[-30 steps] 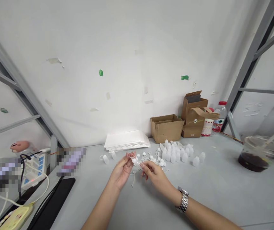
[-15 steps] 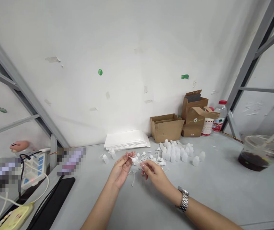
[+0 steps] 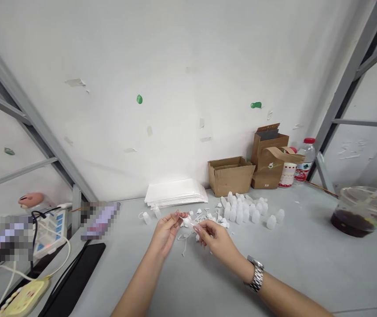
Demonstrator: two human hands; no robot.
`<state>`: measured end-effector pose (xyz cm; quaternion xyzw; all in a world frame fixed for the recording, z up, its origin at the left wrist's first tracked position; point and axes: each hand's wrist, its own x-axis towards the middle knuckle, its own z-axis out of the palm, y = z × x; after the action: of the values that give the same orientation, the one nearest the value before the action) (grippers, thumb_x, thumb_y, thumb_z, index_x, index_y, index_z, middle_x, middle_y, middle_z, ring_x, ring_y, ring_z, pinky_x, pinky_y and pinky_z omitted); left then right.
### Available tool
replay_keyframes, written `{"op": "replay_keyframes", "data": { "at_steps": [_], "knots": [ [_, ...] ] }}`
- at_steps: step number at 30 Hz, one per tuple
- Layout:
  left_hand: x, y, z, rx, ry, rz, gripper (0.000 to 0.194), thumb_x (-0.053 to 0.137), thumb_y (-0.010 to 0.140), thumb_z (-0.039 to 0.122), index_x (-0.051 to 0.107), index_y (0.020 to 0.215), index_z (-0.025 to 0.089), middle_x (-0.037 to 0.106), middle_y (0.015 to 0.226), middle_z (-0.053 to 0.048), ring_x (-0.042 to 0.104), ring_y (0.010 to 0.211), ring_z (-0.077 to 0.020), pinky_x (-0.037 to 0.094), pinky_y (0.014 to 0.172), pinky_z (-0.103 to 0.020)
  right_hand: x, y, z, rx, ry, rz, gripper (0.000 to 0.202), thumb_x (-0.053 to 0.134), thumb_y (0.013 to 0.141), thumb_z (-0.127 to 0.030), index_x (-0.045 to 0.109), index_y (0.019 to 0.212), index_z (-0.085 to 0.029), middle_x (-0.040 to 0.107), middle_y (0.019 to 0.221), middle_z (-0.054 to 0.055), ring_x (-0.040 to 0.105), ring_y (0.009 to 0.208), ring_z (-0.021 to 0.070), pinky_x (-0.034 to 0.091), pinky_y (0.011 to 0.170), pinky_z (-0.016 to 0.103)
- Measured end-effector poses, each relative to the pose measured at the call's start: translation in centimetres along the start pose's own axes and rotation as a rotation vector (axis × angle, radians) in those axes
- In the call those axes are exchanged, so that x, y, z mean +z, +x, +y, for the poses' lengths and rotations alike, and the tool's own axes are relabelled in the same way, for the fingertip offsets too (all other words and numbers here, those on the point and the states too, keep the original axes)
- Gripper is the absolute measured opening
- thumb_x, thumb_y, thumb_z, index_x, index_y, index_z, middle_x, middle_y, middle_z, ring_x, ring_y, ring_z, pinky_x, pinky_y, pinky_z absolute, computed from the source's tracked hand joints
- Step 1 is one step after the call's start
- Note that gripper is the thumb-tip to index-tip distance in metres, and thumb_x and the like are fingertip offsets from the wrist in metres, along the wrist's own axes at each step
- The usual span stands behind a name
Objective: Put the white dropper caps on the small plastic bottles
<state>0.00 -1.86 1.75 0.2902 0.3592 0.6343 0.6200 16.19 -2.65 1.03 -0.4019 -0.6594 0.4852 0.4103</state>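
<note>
My left hand [image 3: 166, 231] is closed in a pinch at the white cap end of a small translucent plastic bottle [image 3: 191, 223], where a thin strap shows. The bottle's body is between the thumb and fingers of my right hand [image 3: 214, 234], which hides part of it. Just behind and below my hands lie loose white caps with straps [image 3: 223, 221]. Several small squeeze bottles without caps [image 3: 239, 215] stand clustered to the right. Left of my hands, two bottles with caps [image 3: 147, 218] are on the grey table [image 3: 188, 281].
Behind lie a stack of white sheets [image 3: 175, 192], an open cardboard box [image 3: 231, 178] and a brown paper bag [image 3: 267, 165]. A plastic cup with dark drink [image 3: 353, 220] stands right. At left are a power strip [image 3: 51, 233], cables and a black flat object [image 3: 76, 277].
The view has shifted slightly, so the table things appear a little further right. Both hands keep their grip on the bottle, with only small finger movement.
</note>
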Motion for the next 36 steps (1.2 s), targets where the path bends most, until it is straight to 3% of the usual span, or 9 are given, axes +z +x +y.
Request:
{"op": "replay_keyframes", "data": {
  "at_steps": [6,14,18,21,23,25,30,33,36],
  "knots": [
    [0.3,-0.2,0.3,0.047,0.201,0.041,0.016,0.074,0.058,0.024,0.068,0.060,0.008,0.070,0.069,-0.011,0.063,0.079,-0.0196,0.039,0.085,-0.029,-0.5,0.2,0.0,-0.010,-0.066,0.003,0.035,0.050,0.077,-0.051,0.055,0.066,-0.018,0.053,0.051,-0.002,0.047,0.047,0.0119,0.037,0.049,0.025],
    [0.4,-0.1,-0.7,0.042,0.157,0.072,0.019,0.076,0.054,0.026,0.068,0.061,0.011,0.070,0.067,-0.009,0.062,0.078,-0.0186,0.040,0.085,-0.030,-0.2,0.3,0.5,0.001,-0.043,0.015,0.037,0.048,0.077,-0.053,0.051,0.063,-0.019,0.051,0.049,-0.002,0.047,0.047,0.0120,0.037,0.051,0.025],
    [0.7,-0.3,-0.8,0.084,0.109,0.065,0.020,0.075,0.055,0.027,0.069,0.068,0.012,0.071,0.079,-0.009,0.061,0.091,-0.0198,0.038,0.090,-0.030,-0.1,0.9,0.7,0.028,0.131,-0.034,0.041,0.049,0.073,-0.058,0.051,0.067,-0.018,0.051,0.051,-0.003,0.047,0.047,0.0116,0.038,0.051,0.025],
    [1.2,-0.7,-1.0,0.074,0.102,-0.014,0.033,0.074,0.058,0.023,0.067,0.090,0.018,0.067,0.102,-0.008,0.055,0.105,-0.0192,0.036,0.094,-0.029,-0.1,1.6,1.3,0.078,0.323,-0.097,0.045,0.052,0.068,-0.063,0.051,0.068,-0.018,0.055,0.054,-0.002,0.049,0.046,0.0109,0.039,0.052,0.026],
    [1.6,-1.0,-1.3,0.029,0.155,-0.084,0.040,0.073,0.060,0.021,0.064,0.099,0.019,0.065,0.108,-0.009,0.055,0.105,-0.0205,0.037,0.092,-0.031,-0.1,1.9,1.7,0.096,0.392,-0.119,0.047,0.053,0.064,-0.064,0.050,0.068,-0.018,0.057,0.057,-0.002,0.051,0.046,0.0110,0.040,0.053,0.026],
    [1.9,-1.2,-1.3,0.031,0.238,-0.096,0.034,0.072,0.061,0.022,0.066,0.094,0.016,0.067,0.101,-0.011,0.059,0.098,-0.0221,0.039,0.089,-0.031,-0.1,1.9,1.9,0.100,0.416,-0.135,0.048,0.053,0.064,-0.065,0.051,0.070,-0.018,0.058,0.058,-0.001,0.053,0.047,0.0113,0.040,0.054,0.026],
    [1.0,-1.8,0.0,0.170,0.441,0.059,0.024,0.072,0.058,0.025,0.067,0.079,0.014,0.071,0.086,-0.011,0.063,0.084,-0.0231,0.045,0.078,-0.030,0.1,1.4,1.7,0.105,0.365,-0.167,0.047,0.050,0.069,-0.063,0.053,0.075,-0.016,0.060,0.060,0.000,0.054,0.048,0.0119,0.042,0.055,0.027],
    [-1.9,-3.0,1.7,0.312,0.644,0.327,0.027,0.073,0.053,0.028,0.064,0.076,0.017,0.071,0.084,-0.009,0.063,0.085,-0.0245,0.045,0.079,-0.031,0.1,1.1,1.5,0.103,0.325,-0.155,0.048,0.050,0.070,-0.062,0.055,0.082,-0.016,0.059,0.059,-0.001,0.054,0.048,0.0121,0.043,0.055,0.027],
    [-6.3,-4.3,3.3,0.342,0.946,0.569,0.036,0.068,0.056,0.039,0.063,0.084,0.018,0.070,0.089,-0.009,0.061,0.092,-0.0275,0.043,0.086,-0.037,0.2,0.9,1.5,0.086,0.287,-0.177,0.045,0.048,0.074,-0.058,0.057,0.087,-0.016,0.058,0.060,-0.001,0.054,0.051,0.0123,0.044,0.057,0.027]
  ]
}}
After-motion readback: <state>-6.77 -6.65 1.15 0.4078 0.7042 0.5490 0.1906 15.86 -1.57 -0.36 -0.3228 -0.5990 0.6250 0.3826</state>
